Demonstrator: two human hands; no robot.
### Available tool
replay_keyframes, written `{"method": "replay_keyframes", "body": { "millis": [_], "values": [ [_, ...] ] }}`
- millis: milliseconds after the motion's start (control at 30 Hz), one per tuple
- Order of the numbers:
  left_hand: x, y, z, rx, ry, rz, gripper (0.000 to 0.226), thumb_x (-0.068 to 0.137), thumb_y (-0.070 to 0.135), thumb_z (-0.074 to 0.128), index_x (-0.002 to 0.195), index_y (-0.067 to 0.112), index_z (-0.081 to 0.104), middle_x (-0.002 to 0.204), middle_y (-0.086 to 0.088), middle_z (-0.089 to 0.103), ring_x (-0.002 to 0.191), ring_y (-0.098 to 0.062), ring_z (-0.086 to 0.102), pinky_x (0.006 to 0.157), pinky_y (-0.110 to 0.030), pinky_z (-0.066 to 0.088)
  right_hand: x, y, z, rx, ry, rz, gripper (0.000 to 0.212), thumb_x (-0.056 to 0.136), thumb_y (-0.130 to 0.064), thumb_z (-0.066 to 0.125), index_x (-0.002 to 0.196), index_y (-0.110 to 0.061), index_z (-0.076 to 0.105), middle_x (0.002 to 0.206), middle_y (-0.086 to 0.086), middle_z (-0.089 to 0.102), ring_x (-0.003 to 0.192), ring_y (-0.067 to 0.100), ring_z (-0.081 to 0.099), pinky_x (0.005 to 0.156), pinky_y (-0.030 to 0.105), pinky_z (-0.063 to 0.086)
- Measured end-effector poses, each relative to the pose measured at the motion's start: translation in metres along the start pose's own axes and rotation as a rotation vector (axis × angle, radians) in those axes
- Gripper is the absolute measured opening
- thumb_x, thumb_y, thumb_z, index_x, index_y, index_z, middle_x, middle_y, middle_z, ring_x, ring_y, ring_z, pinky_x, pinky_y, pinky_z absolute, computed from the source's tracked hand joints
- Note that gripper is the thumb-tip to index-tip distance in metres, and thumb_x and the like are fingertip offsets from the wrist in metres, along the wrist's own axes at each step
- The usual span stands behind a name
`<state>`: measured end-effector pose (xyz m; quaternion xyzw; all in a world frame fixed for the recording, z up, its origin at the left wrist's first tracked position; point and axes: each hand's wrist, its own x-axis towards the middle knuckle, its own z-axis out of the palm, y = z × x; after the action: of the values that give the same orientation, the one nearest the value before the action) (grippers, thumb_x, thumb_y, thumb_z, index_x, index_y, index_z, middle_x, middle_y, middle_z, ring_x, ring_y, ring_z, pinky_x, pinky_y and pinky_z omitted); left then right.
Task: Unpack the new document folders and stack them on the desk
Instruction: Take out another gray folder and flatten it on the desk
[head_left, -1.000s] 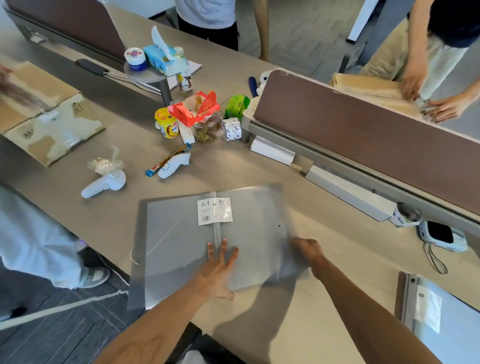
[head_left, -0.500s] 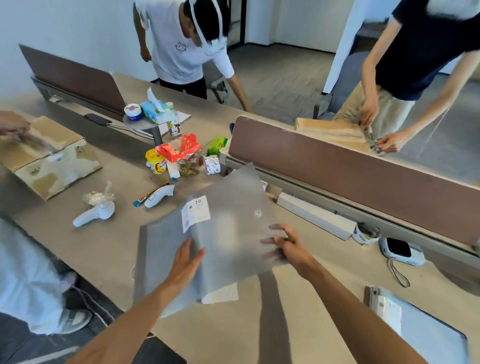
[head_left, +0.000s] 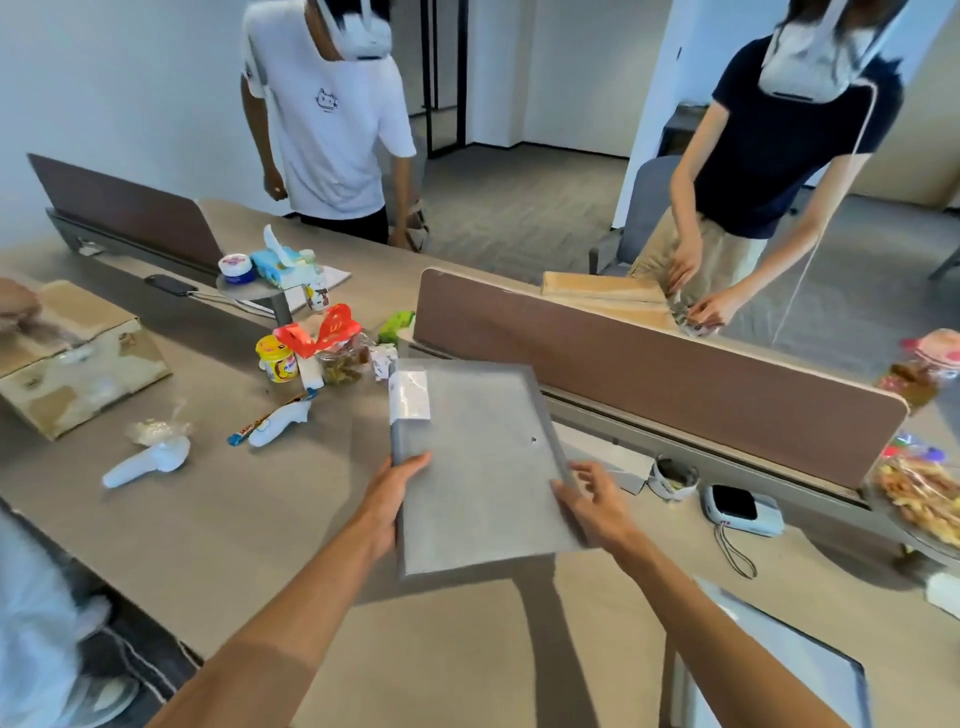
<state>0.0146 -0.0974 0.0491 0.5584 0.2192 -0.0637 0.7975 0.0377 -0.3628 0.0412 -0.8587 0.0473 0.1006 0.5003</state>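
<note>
Other folder (head_left: 779, 670): a gray one lies flat on the counter (head_left: 218, 525) at the lower right of the frame.
Left hand (head_left: 387, 499): the fingers are bent around the left edge of the gray folder (head_left: 478, 467), thumb on top, holding it.
Right hand (head_left: 597, 506): it holds the folder's right edge near the bottom corner. Some fingers stick out loose past the edge.
Gray folder: it is closed and held up off the counter, in the middle of the frame. It tips a bit. A white sticker (head_left: 410, 396) sits at its top left corner.
White controllers: one (head_left: 148, 460) lies left of the folder, one (head_left: 278, 425) a little farther back.
Snacks: a yellow tub (head_left: 278, 358) and a red paper box (head_left: 319, 332) stand behind them.
Cardboard box (head_left: 72, 358): at the left edge of the frame.
Brown divider (head_left: 660, 374): it runs across behind the folder.
People: two stand at the top of the frame, one in a white shirt (head_left: 332, 119), one in a dark shirt (head_left: 789, 140).
</note>
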Motion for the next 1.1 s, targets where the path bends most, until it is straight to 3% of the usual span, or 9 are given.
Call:
{"method": "replay_keyframes", "body": {
  "millis": [133, 233, 433, 600, 667, 733, 867, 967, 1100],
  "values": [
    [0.015, -0.018, -0.004, 0.048, -0.099, -0.087, 0.031, 0.085, 0.020, 0.066, 0.114, 0.009, 0.064, 0.102, -0.015, 0.075, 0.087, -0.031, 0.072, 0.073, -0.039, 0.058, -0.009, 0.025, 0.000, 0.328, -0.098, 0.185, 0.044, 0.091, -0.027, 0.061, 0.129, -0.022, 0.039, 0.120, 0.006, 0.058, 0.101, 0.017, 0.059, 0.082, 0.029, 0.047],
    [0.032, -0.029, -0.019, 0.104, -0.183, -0.171, 0.041, 0.083, 0.021, 0.068, 0.121, 0.006, 0.062, 0.112, -0.020, 0.071, 0.095, -0.035, 0.070, 0.079, -0.042, 0.057, -0.005, 0.037, 0.009, 0.322, 0.081, 0.210, 0.026, 0.094, -0.015, 0.056, 0.119, -0.008, 0.056, 0.109, 0.013, 0.065, 0.091, 0.019, 0.062, 0.074, 0.028, 0.053],
    [0.059, -0.045, -0.063, 0.265, -0.167, -0.194, 0.033, 0.085, 0.003, 0.065, 0.117, 0.012, 0.061, 0.102, -0.009, 0.075, 0.083, -0.024, 0.071, 0.071, -0.033, 0.055, 0.007, 0.048, 0.040, -0.065, -0.010, 0.249, 0.018, 0.091, 0.006, 0.047, 0.102, 0.005, 0.062, 0.085, 0.014, 0.068, 0.053, 0.007, 0.064, 0.049, 0.016, 0.048],
    [0.088, -0.058, -0.110, 0.603, -0.063, -0.159, 0.037, 0.079, 0.001, 0.070, 0.114, 0.005, 0.059, 0.108, -0.016, 0.069, 0.079, -0.023, 0.064, 0.058, -0.022, 0.053, 0.011, 0.049, 0.067, -0.447, -0.145, 0.240, 0.019, 0.084, -0.003, 0.051, 0.079, -0.015, 0.065, 0.080, 0.006, 0.074, 0.073, 0.021, 0.071, 0.074, 0.032, 0.057],
    [0.105, -0.066, -0.127, 0.927, -0.020, -0.070, 0.051, 0.067, 0.015, 0.070, 0.116, 0.008, 0.059, 0.117, -0.016, 0.067, 0.098, -0.028, 0.064, 0.078, -0.032, 0.054, 0.012, 0.046, 0.079, -0.551, -0.220, 0.269, 0.018, 0.084, -0.006, 0.052, 0.084, -0.018, 0.066, 0.088, 0.004, 0.076, 0.082, 0.020, 0.071, 0.079, 0.031, 0.055],
    [0.119, -0.080, -0.137, 1.434, -0.017, 0.112, 0.062, 0.066, 0.018, 0.068, 0.126, 0.010, 0.054, 0.139, -0.017, 0.049, 0.128, -0.035, 0.046, 0.103, -0.040, 0.040, 0.014, 0.042, 0.092, -0.587, -0.240, 0.296, 0.021, 0.085, -0.008, 0.053, 0.096, -0.013, 0.070, 0.095, 0.006, 0.075, 0.088, 0.022, 0.071, 0.083, 0.030, 0.054],
    [0.115, -0.083, -0.111, 1.706, -0.351, 0.489, 0.058, 0.071, 0.023, 0.066, 0.128, 0.012, 0.057, 0.149, -0.018, 0.041, 0.135, -0.035, 0.042, 0.110, -0.042, 0.035, 0.014, 0.037, 0.112, -0.685, -0.178, 0.278, 0.029, 0.087, -0.012, 0.051, 0.110, -0.012, 0.069, 0.109, 0.009, 0.072, 0.104, 0.027, 0.064, 0.090, 0.031, 0.050],
    [0.111, -0.094, -0.094, 1.812, -0.658, 0.373, 0.065, 0.087, 0.037, 0.057, 0.145, 0.020, 0.033, 0.162, -0.010, 0.011, 0.150, -0.028, 0.010, 0.118, -0.049, 0.013, 0.008, 0.038, 0.118, -0.805, -0.153, 0.265, 0.030, 0.086, -0.007, 0.047, 0.108, -0.011, 0.068, 0.110, 0.015, 0.070, 0.104, 0.034, 0.063, 0.085, 0.036, 0.051],
    [0.108, -0.111, -0.094, 1.872, -0.777, 0.330, 0.083, 0.084, 0.056, 0.057, 0.151, 0.027, 0.017, 0.164, -0.006, -0.004, 0.151, -0.030, -0.006, 0.116, -0.061, 0.006, 0.000, 0.041, 0.116, -0.994, -0.157, 0.279, 0.032, 0.082, 0.004, 0.043, 0.104, -0.005, 0.063, 0.108, 0.019, 0.066, 0.103, 0.039, 0.063, 0.079, 0.039, 0.051]
  ]
}}
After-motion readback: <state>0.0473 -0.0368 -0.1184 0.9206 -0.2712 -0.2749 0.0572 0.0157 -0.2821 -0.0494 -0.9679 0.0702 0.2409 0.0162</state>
